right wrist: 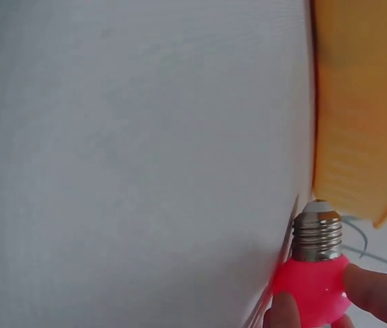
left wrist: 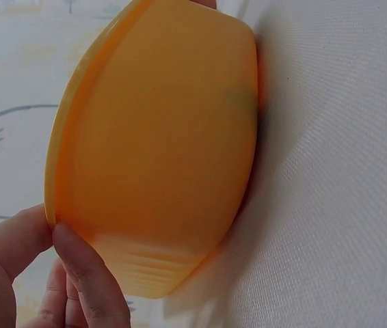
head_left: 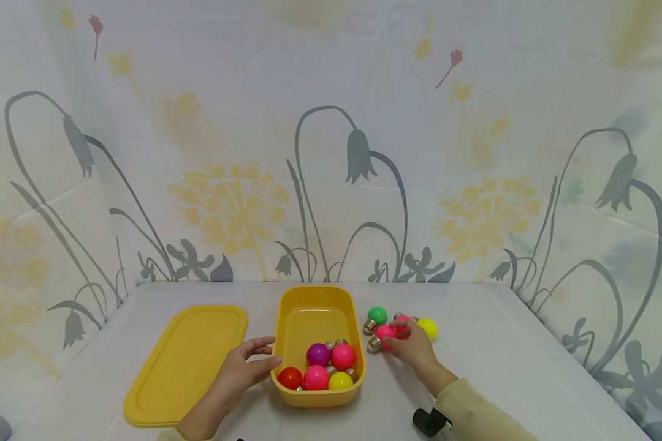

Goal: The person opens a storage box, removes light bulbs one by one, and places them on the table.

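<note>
Pink bulb (right wrist: 310,290) is pinched by globe between thumb and fingers of right hand (head_left: 415,350), just right of yellow box (head_left: 317,401), near side of green bulb (head_left: 377,315); whether table (head_left: 507,349) is touched can't be told. Box's left rim is pinched by left hand (head_left: 238,372), thumb against fingertip, other fingers loose. Bulb should be treated as light, stiff, slick on the globe and possibly fragile; glass or plastic can't be told. Best held lightly across globe's widest part; ribbed screw base (right wrist: 318,236) likely grippier.
</note>
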Demonstrator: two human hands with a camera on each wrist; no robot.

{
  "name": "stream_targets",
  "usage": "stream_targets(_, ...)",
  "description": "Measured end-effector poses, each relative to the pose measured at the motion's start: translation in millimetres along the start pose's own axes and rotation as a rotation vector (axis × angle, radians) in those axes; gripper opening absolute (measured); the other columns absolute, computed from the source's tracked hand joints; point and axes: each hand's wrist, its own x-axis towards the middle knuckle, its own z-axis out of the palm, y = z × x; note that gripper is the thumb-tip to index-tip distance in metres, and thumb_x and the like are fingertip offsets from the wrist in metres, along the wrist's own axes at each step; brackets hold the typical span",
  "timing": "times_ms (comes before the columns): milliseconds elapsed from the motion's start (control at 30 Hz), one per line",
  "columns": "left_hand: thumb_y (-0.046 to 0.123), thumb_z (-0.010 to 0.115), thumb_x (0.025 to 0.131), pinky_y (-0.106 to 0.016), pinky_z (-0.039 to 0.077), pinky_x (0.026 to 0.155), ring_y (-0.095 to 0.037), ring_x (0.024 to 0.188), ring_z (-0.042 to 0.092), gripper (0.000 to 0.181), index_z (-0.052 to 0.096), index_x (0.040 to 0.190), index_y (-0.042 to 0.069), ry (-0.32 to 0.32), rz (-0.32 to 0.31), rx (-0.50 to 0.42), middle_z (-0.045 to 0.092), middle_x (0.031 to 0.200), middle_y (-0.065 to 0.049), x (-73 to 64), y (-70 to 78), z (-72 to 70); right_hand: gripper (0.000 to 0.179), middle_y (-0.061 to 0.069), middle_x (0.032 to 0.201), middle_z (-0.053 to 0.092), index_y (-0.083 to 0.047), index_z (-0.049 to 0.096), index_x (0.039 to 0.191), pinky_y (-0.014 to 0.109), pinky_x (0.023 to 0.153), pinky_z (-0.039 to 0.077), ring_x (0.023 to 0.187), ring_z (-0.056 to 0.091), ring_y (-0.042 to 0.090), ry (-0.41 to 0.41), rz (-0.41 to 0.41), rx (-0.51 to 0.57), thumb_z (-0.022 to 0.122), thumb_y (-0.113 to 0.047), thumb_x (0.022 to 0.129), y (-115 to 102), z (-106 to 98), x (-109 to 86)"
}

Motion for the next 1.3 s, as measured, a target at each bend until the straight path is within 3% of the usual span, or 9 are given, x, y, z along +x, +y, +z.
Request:
stream_targets(367, 0.013, 0.076, 0.078, -0.032, 0.054, 0.076, -0.019, 0.079, 0.058, 0.048, 0.057, 0.121, 0.000, 0.000, -0.002, 0.006, 0.055, 0.103, -0.012, 0.6, 0.2, 1.2, 0.034, 0.017, 0.093, 0.054, 0.008, 0.051, 0.112, 0.033, 0.063, 0.055, 0.068, 0.057, 0.022, -0.009, -0.002, 0.079, 0.063, 0.003, 0.081, -7, -13, 0.8)
stream_targets(833, 0.013, 0.076, 0.077, -0.033, 0.054, 0.076, -0.019, 0.079, 0.058, 0.050, 0.057, 0.121, -0.001, -0.010, -0.010, -0.008, 0.054, 0.104, -0.013, 2.3, -2.3, 2.6, 0.030, 0.014, 0.090, 0.052, 0.006, 0.055, 0.111, 0.038, 0.073, 0.054, 0.073, 0.058, 0.025, -0.024, -0.026, 0.074, 0.064, 0.000, 0.083, -36, -24, 7.5)
stream_targets(1067, 0.013, 0.076, 0.078, -0.033, 0.054, 0.077, -0.019, 0.080, 0.058, 0.050, 0.057, 0.121, -0.001, -0.020, 0.002, -0.002, 0.054, 0.104, -0.012, 2.3, -2.5, 3.3, 0.029, 0.015, 0.091, 0.053, 0.005, 0.057, 0.111, 0.039, 0.076, 0.054, 0.079, 0.059, 0.032, -0.055, -0.041, 0.082, 0.065, -0.001, 0.084, -53, -19, 14.2)
stream_targets(1300, 0.014, 0.076, 0.078, -0.033, 0.054, 0.076, -0.019, 0.079, 0.058, 0.050, 0.056, 0.122, -0.001, -0.001, -0.003, 0.011, 0.054, 0.105, -0.013, 1.1, -0.8, -0.4, 0.030, 0.016, 0.095, 0.054, 0.002, 0.058, 0.111, 0.035, 0.075, 0.054, 0.083, 0.058, 0.030, -0.096, -0.034, 0.081, 0.067, -0.004, 0.083, -71, -6, 19.7)
